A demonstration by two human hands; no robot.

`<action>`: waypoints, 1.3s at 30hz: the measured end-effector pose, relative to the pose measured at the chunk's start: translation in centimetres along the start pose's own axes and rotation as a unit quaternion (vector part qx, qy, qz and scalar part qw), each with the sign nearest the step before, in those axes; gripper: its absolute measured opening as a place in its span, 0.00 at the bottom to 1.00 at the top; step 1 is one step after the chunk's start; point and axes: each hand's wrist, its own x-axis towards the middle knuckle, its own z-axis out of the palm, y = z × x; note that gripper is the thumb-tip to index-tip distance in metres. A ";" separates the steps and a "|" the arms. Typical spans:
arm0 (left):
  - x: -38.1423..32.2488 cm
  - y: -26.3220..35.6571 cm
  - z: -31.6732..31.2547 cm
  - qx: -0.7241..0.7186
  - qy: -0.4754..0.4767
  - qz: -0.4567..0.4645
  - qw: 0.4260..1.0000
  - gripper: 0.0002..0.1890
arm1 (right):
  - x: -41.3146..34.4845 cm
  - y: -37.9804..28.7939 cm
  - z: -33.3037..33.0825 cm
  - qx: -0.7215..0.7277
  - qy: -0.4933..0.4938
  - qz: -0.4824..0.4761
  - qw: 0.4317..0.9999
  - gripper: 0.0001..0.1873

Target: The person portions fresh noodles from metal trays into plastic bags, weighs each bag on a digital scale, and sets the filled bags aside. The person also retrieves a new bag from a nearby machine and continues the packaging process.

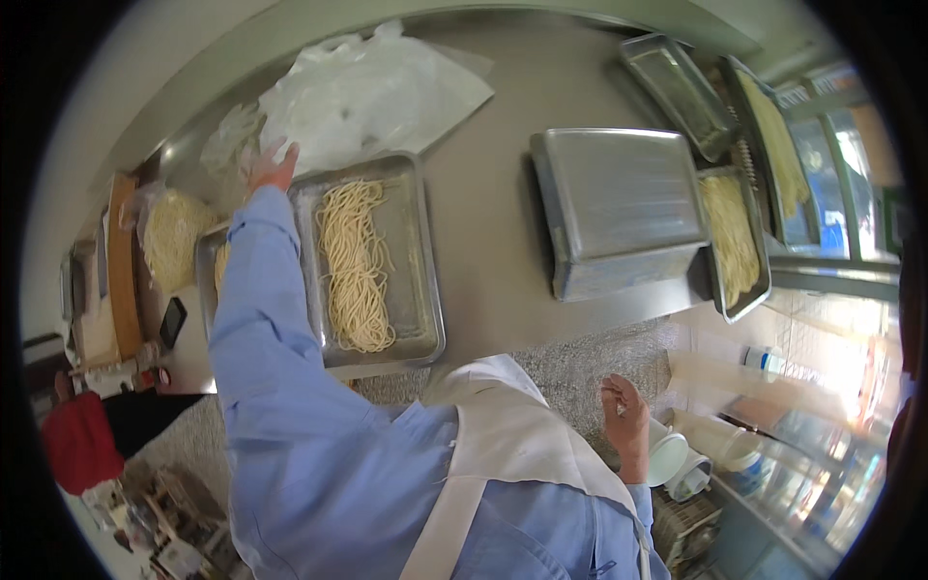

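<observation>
My left hand (272, 168) reaches over the steel counter with its fingers spread, at the near edge of crumpled white plastic bags (362, 94); whether it touches them I cannot tell. Below it, a shallow metal tray (409, 290) holds a long bundle of noodles (355, 268). My sleeve partly covers a second metal tray (205, 272) on the left, with a little noodle showing. A clear bag of noodles (174, 235) lies further left. My right hand (626, 420) hangs off the counter's front side, fingers curled and holding nothing visible.
An upturned metal tray (616, 192) tops a stack on the right. Past it stand an empty metal tray (678, 94) and two noodle trays (757, 290), (805, 217). A dark phone (172, 322) lies at left. A person in red (83, 442) is at lower left; white buckets (665, 457) stand at lower right.
</observation>
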 end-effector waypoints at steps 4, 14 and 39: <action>1.8 1.4 -0.3 0.062 -0.079 0.065 0.993 0.32 | 4.3 -1.6 0.1 -0.021 -0.068 -0.013 0.997 0.12; -7.2 14.3 -14.6 -0.380 0.038 0.124 0.916 0.15 | 14.8 -13.1 1.0 -0.044 -0.119 -0.284 0.950 0.14; -30.5 44.3 -13.9 -0.649 -0.044 -0.074 0.756 0.12 | 36.4 -7.1 -13.9 -0.564 -0.141 -0.402 0.707 0.33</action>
